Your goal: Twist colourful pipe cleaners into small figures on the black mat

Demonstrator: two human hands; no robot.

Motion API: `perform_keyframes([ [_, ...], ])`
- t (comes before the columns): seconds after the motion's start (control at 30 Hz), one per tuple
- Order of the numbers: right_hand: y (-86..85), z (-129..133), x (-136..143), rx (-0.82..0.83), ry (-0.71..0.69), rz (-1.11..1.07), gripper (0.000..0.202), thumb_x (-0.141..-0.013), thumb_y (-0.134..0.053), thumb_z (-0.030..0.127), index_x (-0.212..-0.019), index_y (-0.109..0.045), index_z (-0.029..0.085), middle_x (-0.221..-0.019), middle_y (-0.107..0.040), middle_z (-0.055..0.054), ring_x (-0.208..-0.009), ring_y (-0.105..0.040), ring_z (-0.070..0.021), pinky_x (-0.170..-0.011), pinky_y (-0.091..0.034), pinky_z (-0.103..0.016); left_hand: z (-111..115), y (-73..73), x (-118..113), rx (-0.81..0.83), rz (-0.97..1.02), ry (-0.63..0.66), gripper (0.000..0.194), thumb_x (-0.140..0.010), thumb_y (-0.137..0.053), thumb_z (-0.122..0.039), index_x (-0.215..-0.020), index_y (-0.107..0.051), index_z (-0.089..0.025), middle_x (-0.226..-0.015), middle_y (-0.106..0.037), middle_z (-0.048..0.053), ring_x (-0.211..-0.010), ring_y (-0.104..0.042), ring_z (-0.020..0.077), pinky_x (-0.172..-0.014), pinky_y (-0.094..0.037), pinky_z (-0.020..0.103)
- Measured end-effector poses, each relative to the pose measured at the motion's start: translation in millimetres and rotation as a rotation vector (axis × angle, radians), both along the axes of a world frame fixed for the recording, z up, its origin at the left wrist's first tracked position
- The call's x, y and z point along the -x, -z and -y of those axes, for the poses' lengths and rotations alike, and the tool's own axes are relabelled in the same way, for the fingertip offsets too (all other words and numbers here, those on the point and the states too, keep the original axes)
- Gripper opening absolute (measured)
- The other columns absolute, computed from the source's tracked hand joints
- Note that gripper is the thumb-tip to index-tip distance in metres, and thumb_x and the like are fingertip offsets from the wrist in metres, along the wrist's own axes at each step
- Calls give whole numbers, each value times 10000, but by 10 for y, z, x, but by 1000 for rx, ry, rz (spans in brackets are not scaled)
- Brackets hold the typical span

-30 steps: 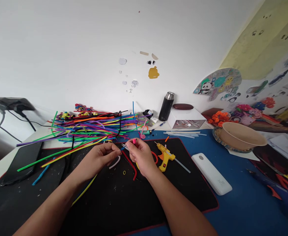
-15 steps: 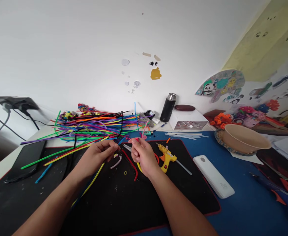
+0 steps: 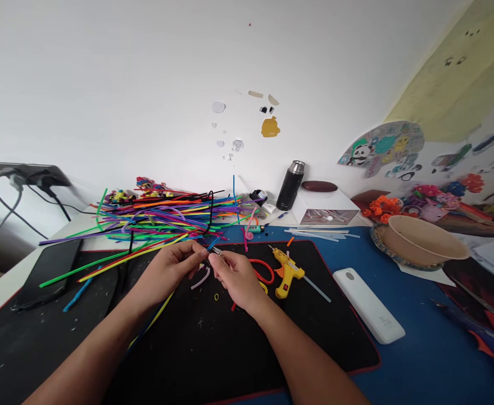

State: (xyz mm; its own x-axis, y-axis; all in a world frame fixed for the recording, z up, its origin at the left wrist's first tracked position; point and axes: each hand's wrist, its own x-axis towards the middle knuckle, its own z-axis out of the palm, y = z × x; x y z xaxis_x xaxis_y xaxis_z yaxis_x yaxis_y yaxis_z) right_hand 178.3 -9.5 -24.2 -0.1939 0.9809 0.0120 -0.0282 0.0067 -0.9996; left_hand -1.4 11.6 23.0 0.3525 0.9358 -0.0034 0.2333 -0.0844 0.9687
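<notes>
My left hand [image 3: 179, 263] pinches something too small to make out, thumb against forefinger, over the black mat [image 3: 179, 343]. Close on its right, my right hand [image 3: 236, 275] is closed too, its fingertips almost meeting the left ones; what it holds is hidden. Scissor blades [image 3: 216, 251] show just behind the fingertips, beside a short blue stem [image 3: 213, 243]. Under the right hand lies a red curved stem [image 3: 266, 273]. A pale pink piece [image 3: 202, 279] and a small yellow ring [image 3: 217, 297] rest on the mat between my forearms.
A pile of coloured pipe cleaners [image 3: 158, 216] lies behind the left hand. To the right are a yellow glue gun [image 3: 288, 273], glue sticks [image 3: 322, 232], a white power bank [image 3: 368, 305] and a bowl [image 3: 426, 239]. A black flask [image 3: 291, 185] stands by the wall.
My right hand has moved left and closer to my left hand, now covering most of the straight red piece. The pink tip near its fingers no longer shows. The view has shifted slightly.
</notes>
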Motion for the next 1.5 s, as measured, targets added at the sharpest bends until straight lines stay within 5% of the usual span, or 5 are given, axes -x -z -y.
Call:
perform_keyframes([
  [0.2, -21, -4, 1, -145, 78, 200, 449, -982, -568, 509, -662, -454, 215, -616, -392, 54, -598, -343, -127, -554, -255, -280, 14, -11, -26, 19, -18, 4, 513, -841, -697, -680, -771, -692, -172, -570, -529, -27, -535, -437, 129, -535, -340, 258],
  [0.67, -97, -11, 2, -138, 145, 279, 346, -923, -552, 375, -636, -432, 223, -594, -418, 50, -582, -358, -133, -552, -241, -291, 47, -45, -69, -34, -74, 14, 486, -829, -703, -651, -734, -698, -175, -570, -563, -11, -531, -468, 138, -515, -371, 246],
  [1.03, -93, -21, -5, -114, 131, 269, 346, -922, -551, 376, -636, -430, 223, -596, -417, 51, -585, -360, -133, -549, -237, -286, 64, 43, -21, -205, -221, -3, 406, -933, -632, -565, -808, -728, -191, -755, -698, 31, -694, -582, 189, -627, -428, 261],
  [1.5, -60, -66, -47, -73, 173, 282, 385, -938, -551, 428, -628, -440, 228, -576, -430, 52, -565, -384, -134, -545, -241, -290, 66, 10, -48, -143, -172, -1, 407, -867, -698, -590, -779, -731, -194, -687, -677, 23, -654, -579, 189, -559, -405, 245],
])
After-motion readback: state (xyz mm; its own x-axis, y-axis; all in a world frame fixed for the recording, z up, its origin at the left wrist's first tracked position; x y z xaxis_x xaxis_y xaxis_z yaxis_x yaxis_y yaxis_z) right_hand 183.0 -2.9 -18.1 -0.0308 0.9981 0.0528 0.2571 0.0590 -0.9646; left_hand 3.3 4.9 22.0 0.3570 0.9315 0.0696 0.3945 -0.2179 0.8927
